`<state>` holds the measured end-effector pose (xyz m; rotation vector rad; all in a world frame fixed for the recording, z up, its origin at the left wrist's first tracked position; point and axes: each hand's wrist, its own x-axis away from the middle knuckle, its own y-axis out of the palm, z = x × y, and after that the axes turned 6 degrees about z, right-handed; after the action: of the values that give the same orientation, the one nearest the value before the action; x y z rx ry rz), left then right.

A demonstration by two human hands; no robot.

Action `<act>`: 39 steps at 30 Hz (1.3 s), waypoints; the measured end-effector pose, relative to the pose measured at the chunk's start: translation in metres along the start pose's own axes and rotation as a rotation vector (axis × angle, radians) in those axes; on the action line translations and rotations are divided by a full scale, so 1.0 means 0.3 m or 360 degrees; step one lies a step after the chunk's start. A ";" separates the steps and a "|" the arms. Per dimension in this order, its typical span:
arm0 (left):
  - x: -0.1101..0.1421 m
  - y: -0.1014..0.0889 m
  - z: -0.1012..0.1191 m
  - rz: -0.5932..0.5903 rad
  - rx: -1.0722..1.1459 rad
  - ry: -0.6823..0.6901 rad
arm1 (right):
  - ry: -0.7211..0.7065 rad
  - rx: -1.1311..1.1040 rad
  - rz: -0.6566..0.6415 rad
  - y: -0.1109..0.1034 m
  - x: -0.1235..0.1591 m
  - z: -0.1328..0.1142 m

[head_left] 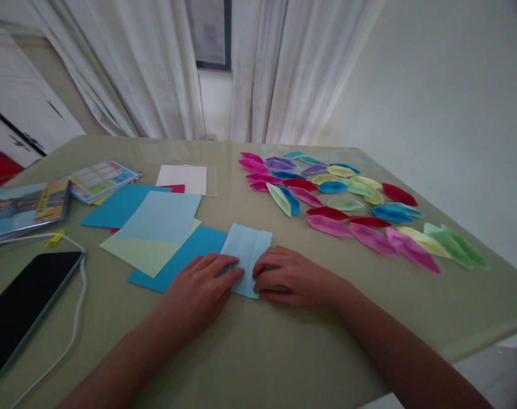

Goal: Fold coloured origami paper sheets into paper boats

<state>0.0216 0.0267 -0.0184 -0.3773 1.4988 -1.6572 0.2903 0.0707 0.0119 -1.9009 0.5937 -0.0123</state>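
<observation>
A phone (28, 301) is lying beside a white cable (77, 307). A blue sheet (173, 267) is crowding the left hand (201, 284), which is pressing openly, gripping nothing. Between the hands, creased pale blue paper (246, 244) is lying on the table (258, 352), probably light, thin and easily crumpled, best held by its side edges. The right hand (290, 278) is curling at its right edge, pinch unclear. Folded paper pieces (329, 225) are spreading beyond.

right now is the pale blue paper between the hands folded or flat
Folded: the pale blue paper shows lengthwise creases and a narrow, strip-like shape.
</observation>
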 end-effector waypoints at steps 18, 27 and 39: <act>0.006 -0.042 -0.005 -0.0093 0.0183 0.0319 | 0.0512 -0.0312 0.0300 0.066 -0.015 -0.011; -0.006 -0.049 0.010 -0.0162 0.0170 0.0294 | 0.0591 -0.0286 0.0366 0.080 -0.013 -0.002; -0.005 -0.046 0.012 -0.0189 0.0192 0.0263 | 0.0636 -0.0278 0.0347 0.081 -0.018 -0.007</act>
<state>0.0197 0.0242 -0.0043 -0.2737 1.5111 -1.9020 0.2753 0.0643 -0.0071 -2.0054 1.1013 -0.2092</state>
